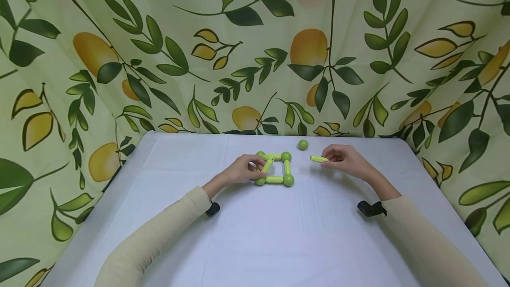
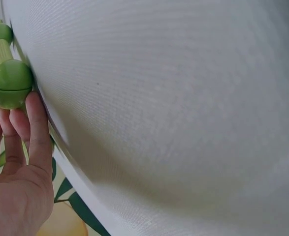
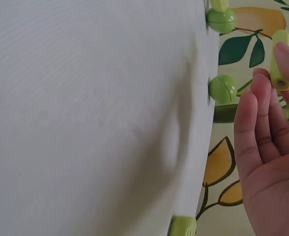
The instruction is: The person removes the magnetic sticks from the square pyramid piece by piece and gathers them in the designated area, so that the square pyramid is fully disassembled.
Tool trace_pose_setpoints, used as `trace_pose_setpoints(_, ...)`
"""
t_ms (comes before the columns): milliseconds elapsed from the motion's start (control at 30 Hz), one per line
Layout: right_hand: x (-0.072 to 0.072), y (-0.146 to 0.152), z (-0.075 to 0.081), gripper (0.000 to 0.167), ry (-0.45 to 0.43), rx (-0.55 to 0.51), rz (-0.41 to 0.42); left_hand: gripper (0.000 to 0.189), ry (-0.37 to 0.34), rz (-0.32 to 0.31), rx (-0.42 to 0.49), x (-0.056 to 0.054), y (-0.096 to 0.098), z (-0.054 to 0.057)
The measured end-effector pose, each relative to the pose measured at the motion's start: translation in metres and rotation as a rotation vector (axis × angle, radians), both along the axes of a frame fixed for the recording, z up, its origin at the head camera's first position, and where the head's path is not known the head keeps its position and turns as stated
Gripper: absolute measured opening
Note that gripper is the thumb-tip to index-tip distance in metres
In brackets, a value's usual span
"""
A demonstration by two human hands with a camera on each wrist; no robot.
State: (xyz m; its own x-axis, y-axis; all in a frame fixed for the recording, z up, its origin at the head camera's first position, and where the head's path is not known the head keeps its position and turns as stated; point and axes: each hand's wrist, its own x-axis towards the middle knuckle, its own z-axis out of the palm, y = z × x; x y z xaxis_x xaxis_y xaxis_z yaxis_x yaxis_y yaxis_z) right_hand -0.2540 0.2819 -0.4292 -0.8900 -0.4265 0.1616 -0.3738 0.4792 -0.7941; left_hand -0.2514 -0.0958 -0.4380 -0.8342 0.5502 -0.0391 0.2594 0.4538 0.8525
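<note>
A square frame of green balls and light-green rods [image 1: 274, 180] lies on the table, a ball [image 1: 288, 180] at each corner. My left hand [image 1: 239, 169] grips its left side, thumb and fingers around a slanted rod [image 1: 268, 165] above the near-left corner. In the left wrist view, fingertips sit right at a green ball [image 2: 11, 81], and the rest of the grip is hidden. My right hand [image 1: 345, 161] pinches a loose light-green rod [image 3: 280, 61] between thumb and fingers, a hole showing in its end. Behind and left of this hand stands a single green ball [image 1: 303, 145].
A white cloth covers the table [image 1: 279, 238]. Close behind it hangs a leaf-and-fruit patterned curtain [image 1: 271, 114], which also runs along both sides. Another light-green piece [image 3: 183, 226] shows at the bottom of the right wrist view. Dark wrist cameras [image 1: 370, 208] jut from both sleeves.
</note>
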Motion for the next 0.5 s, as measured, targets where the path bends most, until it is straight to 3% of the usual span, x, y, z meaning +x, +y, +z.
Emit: trace_pose_setpoints(500,0.022,0.048,0.000,0.018,-0.003,0.009,-0.040,0.022,-0.008,0.008,-0.006,0.001,0.001,0.001)
